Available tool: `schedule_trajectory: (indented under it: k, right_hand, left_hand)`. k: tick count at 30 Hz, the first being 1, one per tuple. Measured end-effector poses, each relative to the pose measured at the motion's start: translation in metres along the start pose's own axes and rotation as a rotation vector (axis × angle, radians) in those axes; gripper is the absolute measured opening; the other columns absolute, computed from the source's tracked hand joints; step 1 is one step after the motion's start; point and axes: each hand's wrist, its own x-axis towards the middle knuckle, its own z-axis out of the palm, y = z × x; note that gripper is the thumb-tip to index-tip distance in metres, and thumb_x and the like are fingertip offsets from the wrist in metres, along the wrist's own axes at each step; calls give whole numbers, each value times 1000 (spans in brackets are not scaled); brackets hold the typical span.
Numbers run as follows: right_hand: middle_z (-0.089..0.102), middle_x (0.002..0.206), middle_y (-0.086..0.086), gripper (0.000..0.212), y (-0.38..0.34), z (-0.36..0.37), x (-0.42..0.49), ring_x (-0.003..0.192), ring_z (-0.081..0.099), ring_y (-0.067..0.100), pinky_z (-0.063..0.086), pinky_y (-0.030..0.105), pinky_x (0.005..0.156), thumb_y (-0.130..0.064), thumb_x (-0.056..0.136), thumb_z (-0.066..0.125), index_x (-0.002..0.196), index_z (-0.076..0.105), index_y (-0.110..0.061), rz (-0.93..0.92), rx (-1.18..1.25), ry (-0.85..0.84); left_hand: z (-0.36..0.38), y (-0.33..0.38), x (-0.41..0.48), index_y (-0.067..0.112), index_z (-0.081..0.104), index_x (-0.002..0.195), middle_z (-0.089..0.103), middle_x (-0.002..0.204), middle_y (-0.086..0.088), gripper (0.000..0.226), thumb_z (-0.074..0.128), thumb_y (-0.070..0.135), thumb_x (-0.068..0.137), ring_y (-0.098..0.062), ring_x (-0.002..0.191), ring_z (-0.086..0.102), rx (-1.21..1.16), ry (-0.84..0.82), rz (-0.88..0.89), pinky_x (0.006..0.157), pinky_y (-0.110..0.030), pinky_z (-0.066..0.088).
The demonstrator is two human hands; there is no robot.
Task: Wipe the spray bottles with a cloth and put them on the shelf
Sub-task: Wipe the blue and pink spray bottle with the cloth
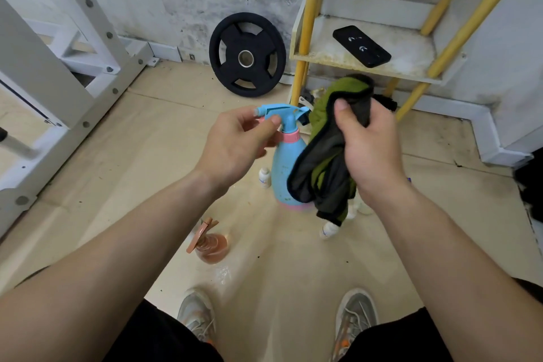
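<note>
Shelf (364,63) is your landmark: yellow-legged, w/ a black phone (361,45) on it, still no bottles. Just below-left of it you hold the blue spray bottle (283,164) in the air, left hand (238,138) pinching its trigger head so the body hangs free for wiping. Right hand (367,144), under the shelf's front edge, clenches the green-black cloth (329,156) against the bottle's side. Cloth hides that side. Farther from the shelf, towards your feet, a pink spray bottle (210,242) lies on the floor. Small white bottles near it, labels unreadable.
</note>
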Motion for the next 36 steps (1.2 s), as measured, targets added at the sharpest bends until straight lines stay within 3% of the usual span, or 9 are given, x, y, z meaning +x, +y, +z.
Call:
schedule_trajectory:
  k: [4,9,13,19,23,27,31,34,36]
  right_hand:
    - [63,104,-9,7,-1,19,-15,99,61,5,49,18,84,-30,96,67,99,61,-34,-206,-200,-8]
    - [49,100,-11,14,-6,21,-15,93,53,-2,38,5,75,-26,91,72,94,59,-31,-231,-276,24]
    - [50,94,-9,17,-6,27,-23,89,52,-2,38,9,73,-17,86,74,87,61,-29,-315,-337,-69]
    - [67,101,-2,11,-2,16,-5,97,64,13,52,35,86,-35,96,63,100,64,-25,-186,-210,82]
    - [67,102,-13,13,1,15,-2,99,63,4,51,30,89,-32,103,55,112,62,-26,10,-117,103]
    - [69,106,-10,17,3,16,-1,102,65,9,53,40,97,-34,103,54,116,63,-27,108,-70,117]
    - [74,103,-7,21,3,15,-1,100,70,15,55,49,97,-39,99,57,110,67,-24,136,0,97]
    - [75,94,-9,15,2,13,-2,93,71,12,57,47,93,-35,101,59,101,69,-23,99,-14,74]
    - [75,89,-6,15,0,13,-5,89,71,12,58,46,89,-35,100,61,95,69,-23,38,-47,52]
  left_hand:
    - [12,1,-3,17,69,113,62,86,1,18,55,16,103,-11,74,62,24,-124,108,75,-31,55]
    - [17,6,-8,24,71,106,74,96,1,34,44,3,102,-31,84,67,103,-239,155,85,-46,58]
    - [17,8,-8,24,73,90,75,84,8,46,44,-11,95,-13,82,71,70,-146,108,74,-38,58]
    - [22,12,-13,9,68,125,72,104,-20,27,52,7,104,-20,93,65,-66,-241,86,92,-41,58]
    - [18,17,-15,17,68,128,77,108,-6,31,57,8,101,-19,106,70,-29,-259,92,100,-35,54]
    - [18,17,-15,33,73,121,70,116,4,34,60,11,97,-9,113,64,55,-242,93,106,-32,46]
    - [18,17,-12,33,70,118,66,123,6,27,57,17,101,-1,100,67,-25,-240,85,87,-15,50]
    - [15,9,-8,29,62,135,70,126,1,32,48,28,106,-24,120,62,29,-296,85,108,-41,46]
    - [15,5,-7,27,61,136,70,121,5,33,42,29,108,-19,117,62,15,-305,62,111,-42,41]
